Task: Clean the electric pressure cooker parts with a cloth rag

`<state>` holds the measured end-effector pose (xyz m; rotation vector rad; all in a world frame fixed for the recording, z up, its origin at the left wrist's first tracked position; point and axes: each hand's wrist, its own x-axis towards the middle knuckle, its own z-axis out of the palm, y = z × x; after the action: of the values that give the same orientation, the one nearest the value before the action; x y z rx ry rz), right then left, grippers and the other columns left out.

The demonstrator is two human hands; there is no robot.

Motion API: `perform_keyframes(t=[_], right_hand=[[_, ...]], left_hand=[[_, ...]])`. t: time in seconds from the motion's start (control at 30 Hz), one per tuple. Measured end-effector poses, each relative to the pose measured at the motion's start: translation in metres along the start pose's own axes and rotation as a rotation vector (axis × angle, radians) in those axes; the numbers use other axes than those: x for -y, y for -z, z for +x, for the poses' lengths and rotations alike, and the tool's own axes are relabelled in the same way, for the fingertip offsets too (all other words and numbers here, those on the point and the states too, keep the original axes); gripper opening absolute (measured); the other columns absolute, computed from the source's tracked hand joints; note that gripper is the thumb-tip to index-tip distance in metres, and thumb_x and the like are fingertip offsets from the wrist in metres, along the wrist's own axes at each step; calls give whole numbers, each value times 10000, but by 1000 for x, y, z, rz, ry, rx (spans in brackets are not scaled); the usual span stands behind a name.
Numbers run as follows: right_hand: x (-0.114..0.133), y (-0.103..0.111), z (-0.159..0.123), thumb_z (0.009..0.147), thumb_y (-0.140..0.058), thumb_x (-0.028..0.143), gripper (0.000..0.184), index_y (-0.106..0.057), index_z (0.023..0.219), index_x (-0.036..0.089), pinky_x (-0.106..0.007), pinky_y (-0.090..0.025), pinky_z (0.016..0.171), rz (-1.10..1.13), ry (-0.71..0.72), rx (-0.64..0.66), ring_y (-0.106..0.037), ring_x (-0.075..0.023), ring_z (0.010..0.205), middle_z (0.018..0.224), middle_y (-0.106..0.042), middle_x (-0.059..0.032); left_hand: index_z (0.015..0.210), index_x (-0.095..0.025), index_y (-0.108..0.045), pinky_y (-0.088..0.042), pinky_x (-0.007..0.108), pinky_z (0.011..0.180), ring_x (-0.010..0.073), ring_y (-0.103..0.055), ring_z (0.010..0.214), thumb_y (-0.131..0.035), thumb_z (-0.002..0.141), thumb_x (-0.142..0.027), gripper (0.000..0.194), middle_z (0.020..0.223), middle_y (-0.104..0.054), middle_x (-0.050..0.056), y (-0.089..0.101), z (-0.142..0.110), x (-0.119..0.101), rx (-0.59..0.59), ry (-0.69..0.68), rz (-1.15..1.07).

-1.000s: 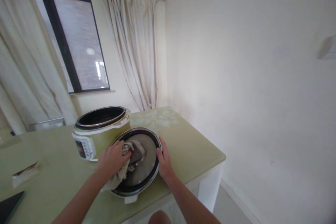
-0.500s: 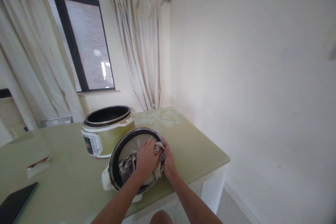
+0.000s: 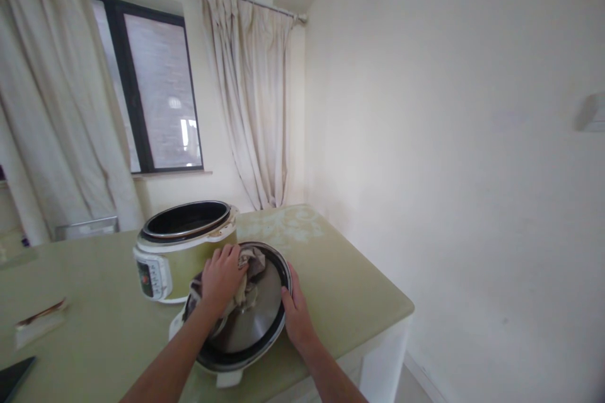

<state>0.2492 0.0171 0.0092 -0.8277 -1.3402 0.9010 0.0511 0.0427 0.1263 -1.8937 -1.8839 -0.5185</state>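
Note:
My left hand (image 3: 221,278) is closed around a crumpled, patterned cloth (image 3: 253,262), pressing it against the upper left of a round cooker lid (image 3: 262,315). The lid shows its metal inner side with a black ring round the edge, and it leans tilted over the table. My right hand (image 3: 297,308) grips the lid's right rim, thumb on the inner side and fingers behind. Just behind the lid stands a green and white electric pressure cooker (image 3: 189,252), its top uncovered and its dark pot (image 3: 186,219) showing. A control panel faces left.
The green tabletop (image 3: 350,289) ends at a front edge and a right corner beside the wall. On the left lie a small packet with a brown strip (image 3: 41,321) and a dark flat object (image 3: 16,378). Curtains (image 3: 255,107) and a window stand behind.
My left hand swept the cloth right across the lid to its right rim, then back to the upper left. My right hand stays on the rim. The view shifted slightly.

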Motion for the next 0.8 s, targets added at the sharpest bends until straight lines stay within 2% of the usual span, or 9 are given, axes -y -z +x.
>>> perform_keyframes(t=[0.1,0.2,0.33,0.4,0.5,0.57,0.7,0.8], right_hand=[[3,-1,-1,1065,-487,457,583,-459,1612,259,-470,-218,1340,-13,6,-18,-364,-226,1583,1669,-456,-52],[4,-2,-3,1070,-470,516,583,-489,1591,254,-475,-245,1332,-28,-3,-49,-411,-237,1556,1643,-492,-69],[4,-2,-5,1046,-516,564,618,-504,1583,259,-481,-291,1315,-42,-17,-75,-440,-257,1538,1633,-507,-76],[4,-3,-6,1044,-509,583,637,-497,1590,255,-475,-303,1310,-47,-22,-67,-432,-256,1544,1646,-489,-76],[4,-3,-4,1044,-487,615,644,-517,1577,255,-461,-310,1308,-44,-13,-53,-445,-250,1536,1635,-503,-74],[5,-2,-3,1039,-466,658,658,-559,1547,250,-466,-318,1304,-34,-13,-73,-469,-257,1519,1604,-542,-80],[7,-1,-1,1026,-373,754,755,-601,1511,222,-475,-342,1289,12,11,-90,-494,-273,1498,1556,-590,-100],[10,-2,-3,1052,-333,725,711,-576,1529,256,-468,-344,1285,40,20,-79,-495,-254,1496,1555,-595,-71]], left_hand=[[1104,-221,-653,-468,403,945,312,-619,1153,-536,983,-409,252,1212,-684,108,7,-18,24,47,-3,-85],[1072,-238,-636,-476,375,932,274,-665,1120,-494,994,-422,245,1193,-704,85,17,-38,41,176,-8,-230],[1100,-243,-660,-469,361,944,263,-694,1121,-523,963,-402,251,1184,-741,78,30,-64,42,311,-7,-295],[1045,-258,-688,-468,365,926,268,-709,1084,-565,930,-409,226,1129,-764,64,34,-75,29,372,-79,-301],[1004,-266,-715,-473,379,913,288,-716,1060,-638,875,-444,233,1075,-780,56,34,-89,-3,456,-200,-337],[1024,-260,-718,-476,384,927,295,-708,1090,-653,867,-446,251,1103,-776,65,30,-93,-26,455,-217,-349],[1054,-233,-703,-463,394,973,292,-668,1156,-608,931,-373,209,1153,-752,86,19,-87,-64,312,-134,-333],[1056,-218,-693,-451,418,972,307,-632,1157,-593,968,-345,184,1161,-733,103,13,-71,-81,186,-108,-280]])
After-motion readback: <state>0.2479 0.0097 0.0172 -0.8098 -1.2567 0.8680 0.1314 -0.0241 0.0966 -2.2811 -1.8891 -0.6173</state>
